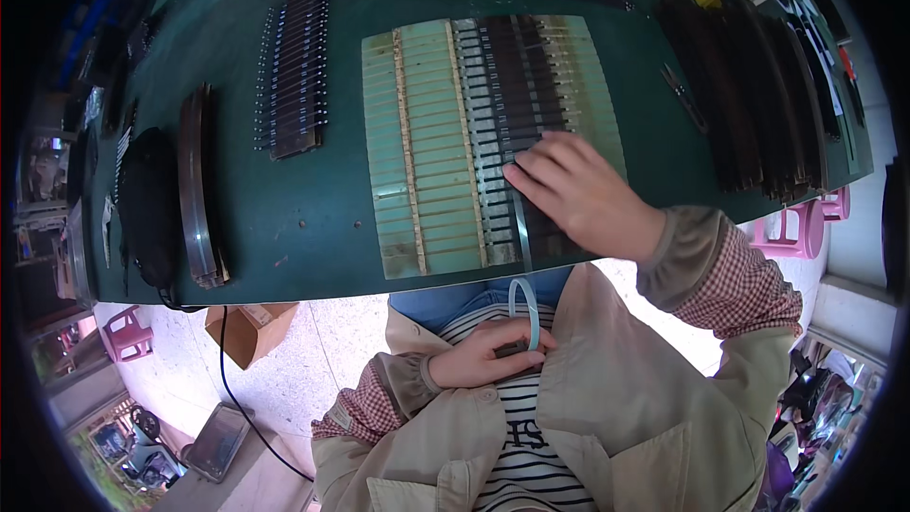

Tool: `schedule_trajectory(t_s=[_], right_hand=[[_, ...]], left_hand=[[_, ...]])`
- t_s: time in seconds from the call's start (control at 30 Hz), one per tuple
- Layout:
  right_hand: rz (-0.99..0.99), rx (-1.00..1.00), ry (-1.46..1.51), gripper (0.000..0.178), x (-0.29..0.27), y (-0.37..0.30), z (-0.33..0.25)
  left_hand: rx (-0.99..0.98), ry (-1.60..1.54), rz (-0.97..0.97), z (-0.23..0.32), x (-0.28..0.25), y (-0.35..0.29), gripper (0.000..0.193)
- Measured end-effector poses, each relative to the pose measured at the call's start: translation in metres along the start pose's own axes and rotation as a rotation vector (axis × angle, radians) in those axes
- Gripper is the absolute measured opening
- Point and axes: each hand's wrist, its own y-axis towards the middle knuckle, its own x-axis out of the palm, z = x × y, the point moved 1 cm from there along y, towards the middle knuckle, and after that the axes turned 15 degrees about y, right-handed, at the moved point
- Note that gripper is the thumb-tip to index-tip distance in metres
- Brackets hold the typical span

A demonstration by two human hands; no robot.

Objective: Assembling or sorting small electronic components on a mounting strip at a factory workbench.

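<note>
A: Where is the right hand (583,194)?
B: Over the green ribbed board (431,133), fingers half bent, tips down on the pale tape strip (522,228). Whether they pinch anything, I can't tell.
A: And the left hand (488,356)?
B: Nearer, in front of the person's body — curled closed round the tape roll (534,320), which stands up on its edge.
A: Which way does the strip point?
B: Its long axis runs near to far: from the roll, over the near edge of the surface (313,218), then along the dark row of parts (502,66) on the board. That row runs near to far too, while the board's ribs run left to right.
A: What lies around?
B: Left of the board, a finished-looking row with pins — well, a dark pinned row (301,76), also near to far. Farther left are a bundle of dark strips (196,190) and a black pouch (152,209). To the right, tweezers (684,100) lie beside dark stacks (744,95).
</note>
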Motion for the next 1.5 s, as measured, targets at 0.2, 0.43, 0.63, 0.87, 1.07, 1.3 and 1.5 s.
schedule_trajectory(t_s=[0.2, 0.43, 0.63, 0.87, 1.07, 1.3, 1.5], right_hand=[[0.008, 0.008, 0.089, 0.046, -0.005, -0.004, 0.002], [-0.018, -0.044, -0.101, 0.047, 0.009, -0.009, -0.012], [0.002, -0.043, 0.004, 0.048, -0.002, -0.013, -0.014], [0.006, -0.003, 0.063, 0.049, -0.006, -0.016, -0.012], [-0.042, -0.030, -0.060, 0.050, 0.010, -0.023, -0.029], [-0.024, -0.049, 0.007, 0.050, -0.003, -0.026, -0.032], [-0.082, -0.015, -0.021, 0.048, 0.004, -0.029, -0.030]], left_hand=[[-0.041, 0.005, -0.041, 0.002, 0.001, -0.002, 0.023], [-0.029, -0.009, -0.018, 0.001, -0.001, 0.001, 0.023], [-0.075, -0.012, -0.023, 0.001, 0.003, -0.004, 0.022], [-0.081, 0.011, -0.035, -0.001, 0.002, -0.003, 0.023], [-0.052, 0.007, 0.002, -0.002, 0.000, 0.000, 0.022], [-0.075, 0.009, 0.012, 0.001, 0.005, -0.003, 0.022], [-0.055, 0.012, 0.030, 0.000, 0.006, 0.000, 0.021]])
